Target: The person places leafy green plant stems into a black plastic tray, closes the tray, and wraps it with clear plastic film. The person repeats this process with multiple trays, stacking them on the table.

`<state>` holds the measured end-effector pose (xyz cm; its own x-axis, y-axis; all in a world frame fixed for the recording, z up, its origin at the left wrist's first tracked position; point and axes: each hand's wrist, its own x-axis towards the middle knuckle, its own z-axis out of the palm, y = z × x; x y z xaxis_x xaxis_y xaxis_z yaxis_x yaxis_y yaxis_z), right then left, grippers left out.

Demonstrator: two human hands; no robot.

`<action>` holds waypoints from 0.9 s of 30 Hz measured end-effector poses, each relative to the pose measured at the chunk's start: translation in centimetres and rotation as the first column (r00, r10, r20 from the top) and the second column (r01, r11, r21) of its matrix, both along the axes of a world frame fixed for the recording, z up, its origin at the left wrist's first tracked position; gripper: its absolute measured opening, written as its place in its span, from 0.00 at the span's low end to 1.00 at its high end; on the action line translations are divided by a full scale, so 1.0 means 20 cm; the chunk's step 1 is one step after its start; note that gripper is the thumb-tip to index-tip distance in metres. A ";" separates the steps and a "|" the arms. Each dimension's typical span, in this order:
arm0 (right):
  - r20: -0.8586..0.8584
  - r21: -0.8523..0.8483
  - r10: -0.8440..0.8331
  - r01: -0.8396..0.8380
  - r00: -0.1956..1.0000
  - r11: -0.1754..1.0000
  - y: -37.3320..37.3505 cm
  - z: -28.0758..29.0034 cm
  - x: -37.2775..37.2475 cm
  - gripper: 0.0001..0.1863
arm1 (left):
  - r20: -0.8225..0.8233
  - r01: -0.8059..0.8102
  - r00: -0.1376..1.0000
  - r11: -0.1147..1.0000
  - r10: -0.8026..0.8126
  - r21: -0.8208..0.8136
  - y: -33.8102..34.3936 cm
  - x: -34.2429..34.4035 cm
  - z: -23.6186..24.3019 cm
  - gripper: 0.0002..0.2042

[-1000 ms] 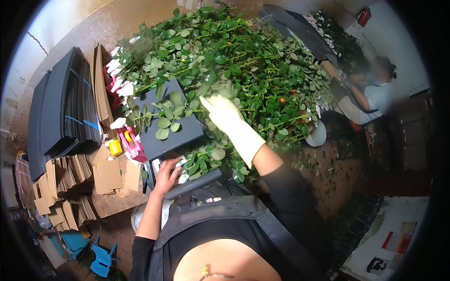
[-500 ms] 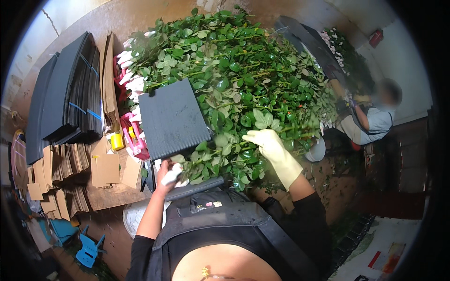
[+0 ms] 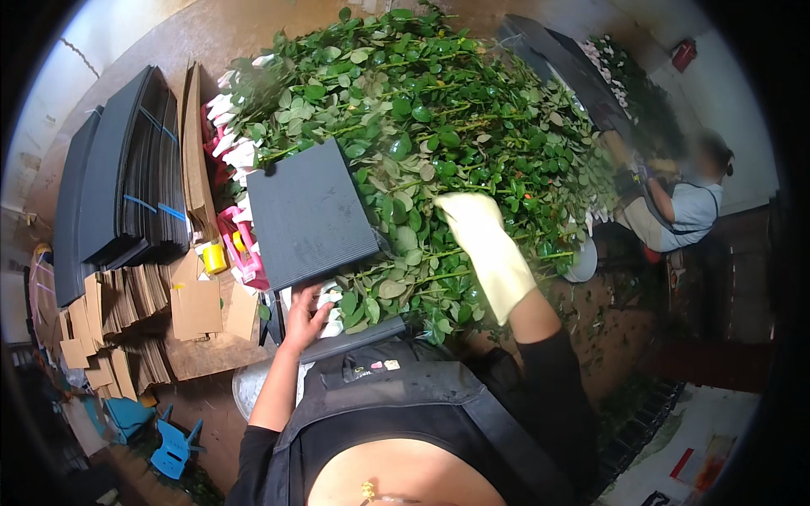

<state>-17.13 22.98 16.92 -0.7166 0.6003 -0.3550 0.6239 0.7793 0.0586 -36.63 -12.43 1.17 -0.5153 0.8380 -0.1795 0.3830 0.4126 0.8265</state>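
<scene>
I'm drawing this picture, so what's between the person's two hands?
In the head view, green leafy stems lie between the bare left hand and the gloved right hand, with small white things by the left hand.

Bright light is received near the centre: the gloved right hand (image 3: 472,219) is nearly overexposed, glints are thrown by leaves (image 3: 420,113). Dimness is noted toward 4 o'clock. At 2 o'clock, a co-worker's head (image 3: 705,158) is blurred. Straight edges are bowed; the rim is blackened.
</scene>
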 end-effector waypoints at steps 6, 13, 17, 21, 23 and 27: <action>-0.167 0.380 0.190 -0.115 0.967 0.918 0.08 -0.28 -0.37 0.17 | -0.006 0.025 1.000 0.999 -0.025 0.046 0.07 0.01 0.00 0.33; -0.479 0.233 0.208 -0.105 0.853 0.967 0.13 0.06 -0.37 0.09 | 0.011 -0.024 1.000 0.995 0.023 0.095 0.05 0.03 0.00 0.31; -0.641 0.277 0.289 -0.137 0.712 0.951 0.22 0.32 -0.47 0.09 | 0.046 0.006 0.999 0.997 -0.010 0.080 0.00 -0.02 -0.14 0.29; -0.482 0.356 0.194 -0.011 0.854 0.935 0.58 0.32 -0.60 0.10 | 0.168 0.051 0.984 0.997 -0.060 0.056 0.05 -0.03 -0.03 0.27; -0.436 0.474 0.184 0.051 0.881 0.879 0.56 0.31 -0.59 0.12 | 0.100 0.020 0.995 1.000 -0.019 -0.018 0.03 0.00 -0.07 0.24; -0.341 0.177 0.173 -0.118 0.924 0.977 0.37 0.18 -0.60 0.14 | 0.075 -0.012 0.997 0.999 0.008 0.053 0.02 0.00 -0.07 0.24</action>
